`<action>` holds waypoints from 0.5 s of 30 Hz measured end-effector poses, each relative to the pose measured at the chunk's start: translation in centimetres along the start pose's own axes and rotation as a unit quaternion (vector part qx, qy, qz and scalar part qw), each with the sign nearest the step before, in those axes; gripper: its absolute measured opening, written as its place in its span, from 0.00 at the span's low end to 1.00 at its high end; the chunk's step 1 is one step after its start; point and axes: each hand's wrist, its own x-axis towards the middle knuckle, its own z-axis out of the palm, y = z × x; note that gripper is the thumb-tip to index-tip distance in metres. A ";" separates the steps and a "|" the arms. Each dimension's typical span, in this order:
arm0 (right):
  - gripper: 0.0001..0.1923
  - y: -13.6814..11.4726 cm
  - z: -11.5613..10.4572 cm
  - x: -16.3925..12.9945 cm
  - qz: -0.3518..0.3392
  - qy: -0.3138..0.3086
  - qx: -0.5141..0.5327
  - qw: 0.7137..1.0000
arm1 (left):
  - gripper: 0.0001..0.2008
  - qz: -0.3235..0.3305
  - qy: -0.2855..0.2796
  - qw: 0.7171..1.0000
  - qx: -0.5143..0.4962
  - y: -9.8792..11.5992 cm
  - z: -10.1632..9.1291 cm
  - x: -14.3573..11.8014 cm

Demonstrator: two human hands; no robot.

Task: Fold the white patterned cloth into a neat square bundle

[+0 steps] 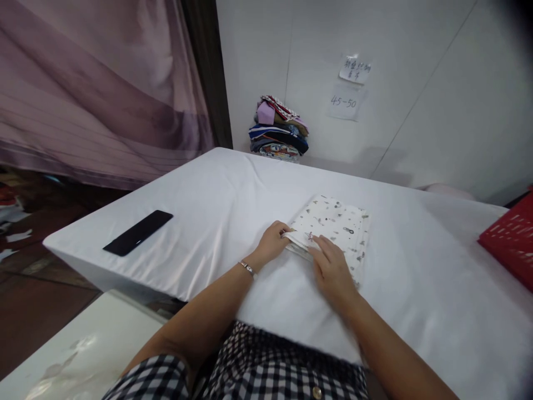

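Observation:
A folded white cloth with small printed figures [333,219] lies on the white-covered table [200,200] in front of me. My left hand [272,241] pinches its near left corner, the fingers closed on the fabric edge. Across the cloth's near edge rests my right hand [333,269], its fingers stretched out over the top layer. The palm side of the right hand and the underside of the cloth are hidden.
A flat black object [139,232] lies on the table's left part. Folded clothes [278,130] are stacked by the wall. At the right edge stands a red perforated basket [510,236]. Paper signs [345,103] hang on the wall; a pinkish curtain [95,83] hangs at left.

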 end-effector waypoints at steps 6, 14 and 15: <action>0.10 -1.1 0.3 0.8 0.009 -0.029 -0.050 0.998 | 0.07 -0.026 -0.002 0.999 -0.028 -0.5 0.1 0.2; 0.12 -1.4 2.5 3.1 0.006 -0.066 -0.079 0.995 | 0.09 -0.023 -0.018 0.998 -0.056 -0.2 -0.4 0.2; 0.12 -1.4 2.7 3.2 0.009 -0.067 -0.081 0.994 | 0.09 -0.020 -0.021 0.998 -0.056 -0.2 -0.5 0.2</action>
